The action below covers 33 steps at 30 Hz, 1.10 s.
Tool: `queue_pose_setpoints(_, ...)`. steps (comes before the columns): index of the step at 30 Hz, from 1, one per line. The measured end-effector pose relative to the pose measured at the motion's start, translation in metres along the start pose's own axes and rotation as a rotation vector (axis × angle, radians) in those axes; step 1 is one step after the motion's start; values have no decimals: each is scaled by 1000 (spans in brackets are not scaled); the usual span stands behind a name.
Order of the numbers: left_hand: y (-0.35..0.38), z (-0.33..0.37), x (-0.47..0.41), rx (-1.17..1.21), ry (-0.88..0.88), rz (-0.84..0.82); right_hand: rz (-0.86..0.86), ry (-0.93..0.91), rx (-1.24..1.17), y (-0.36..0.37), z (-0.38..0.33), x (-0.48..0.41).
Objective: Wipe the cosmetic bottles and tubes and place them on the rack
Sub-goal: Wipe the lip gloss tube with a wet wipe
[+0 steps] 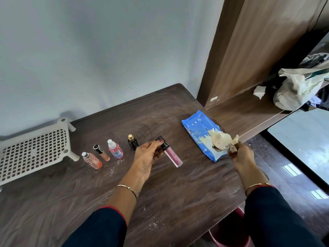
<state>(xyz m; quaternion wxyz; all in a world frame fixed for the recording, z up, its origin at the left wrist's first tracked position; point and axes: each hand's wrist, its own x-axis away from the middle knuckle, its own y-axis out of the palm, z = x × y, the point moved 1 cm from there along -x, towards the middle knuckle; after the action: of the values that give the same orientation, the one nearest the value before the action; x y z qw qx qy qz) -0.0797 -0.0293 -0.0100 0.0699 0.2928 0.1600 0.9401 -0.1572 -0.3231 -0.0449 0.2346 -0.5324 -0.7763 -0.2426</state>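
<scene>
Right, your left hand (pixel 147 157) pinches the pink gloss tube (pixel 171 155) by its black cap, mid-surface (pixel 178 193). Your right hand (pixel 241 154) pinches a wipe (pixel 220 142) at the blue pack (pixel 197 129), whose print is unreadable. The white rack (pixel 33 150) stands at the left.

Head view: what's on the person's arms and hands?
Left sleeve and right sleeve: dark navy, red cuff trim. Left hand: thin gold chain bracelet, dark red nail polish. Right hand: thin gold bangle.

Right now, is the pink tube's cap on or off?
On: the black cap sits on the pink tube, pinched by the left hand.
</scene>
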Motion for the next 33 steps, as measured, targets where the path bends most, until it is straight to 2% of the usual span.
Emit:
queue_pose_setpoints(4,-1,0,1,12,-3,-7,-171,147,-322,-2,-2,8)
queue_pose_setpoints(9,0,1,1,15,-1,-12,-385,190,-372,-1,-5,27)
queue_pose_setpoints(16,2,2,4,9,4,-15,-303,226,-278,9,2,16)
queue_pose_setpoints(19,2,3,5,9,8,-26,-262,166,-177,11,4,21)
queue_pose_setpoints(21,3,3,5,10,11,-35,-295,71,-83,17,1,39)
queue_pose_setpoints(24,3,3,6,31,16,-74,-485,-172,160,36,3,82)
queue_pose_setpoints(28,6,4,8,47,27,-139,-707,-668,580,61,21,138)
queue_pose_setpoints(33,12,10,13,24,87,-178,-786,-1361,924,71,36,161)
